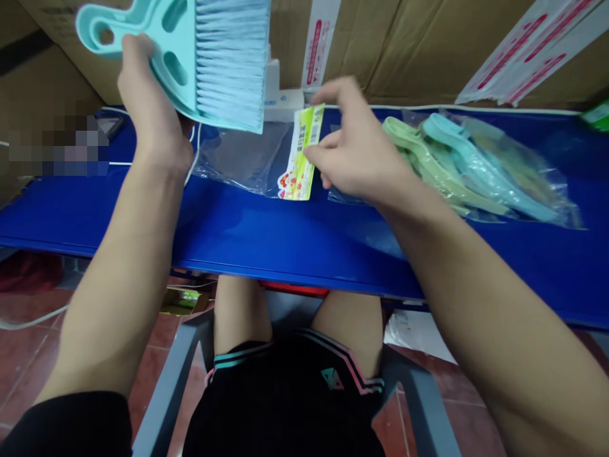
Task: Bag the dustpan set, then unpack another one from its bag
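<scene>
My left hand [150,101] is wrapped round a light blue hand brush [231,63] with pale blue bristles, raised above the table's back left. A matching light blue dustpan [175,82] seems nested against it. In the middle lies a clear plastic bag [242,155] with a yellow-green header card [303,152]. Just right of that card is my right hand [352,139], its thumb and forefinger apart and the other fingers partly curled. The thumb tip overlaps the card's edge; whether it touches I cannot tell.
Bagged green brush sets [442,165] and a bagged light blue one [495,171] lie at the right of the blue table [295,235]. Cardboard boxes [404,51] stand behind. A white cable [193,158] and a small white box [285,101] are at the back.
</scene>
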Available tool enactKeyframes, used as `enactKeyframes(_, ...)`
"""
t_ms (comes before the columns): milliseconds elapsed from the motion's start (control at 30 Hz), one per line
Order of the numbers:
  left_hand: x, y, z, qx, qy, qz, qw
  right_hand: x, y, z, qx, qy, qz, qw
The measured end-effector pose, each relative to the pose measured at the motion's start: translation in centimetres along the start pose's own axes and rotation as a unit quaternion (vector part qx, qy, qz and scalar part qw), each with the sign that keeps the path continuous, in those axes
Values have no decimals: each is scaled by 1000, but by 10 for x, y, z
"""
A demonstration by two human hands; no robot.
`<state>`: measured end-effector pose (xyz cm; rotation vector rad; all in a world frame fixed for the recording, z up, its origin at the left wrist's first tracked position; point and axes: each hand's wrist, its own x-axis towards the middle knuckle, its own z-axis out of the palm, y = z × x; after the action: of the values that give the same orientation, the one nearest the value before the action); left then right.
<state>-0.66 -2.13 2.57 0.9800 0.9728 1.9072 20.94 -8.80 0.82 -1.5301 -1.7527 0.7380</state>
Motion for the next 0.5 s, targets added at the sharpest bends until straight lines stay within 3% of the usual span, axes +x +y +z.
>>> enactKeyframes(67, -1, 1, 0, -37, -43, -13, 998, 1, -1, 3, -90, -35, 4, 995)
enactKeyframes(167, -2, 1, 0, -29, -32, -9, 999, 4, 3, 9, -188, -51, -25, 981)
enactKeyframes(500, 1, -3, 0, -66, -39, -14, 997, 2, 11, 16, -310, -69, -89, 944)
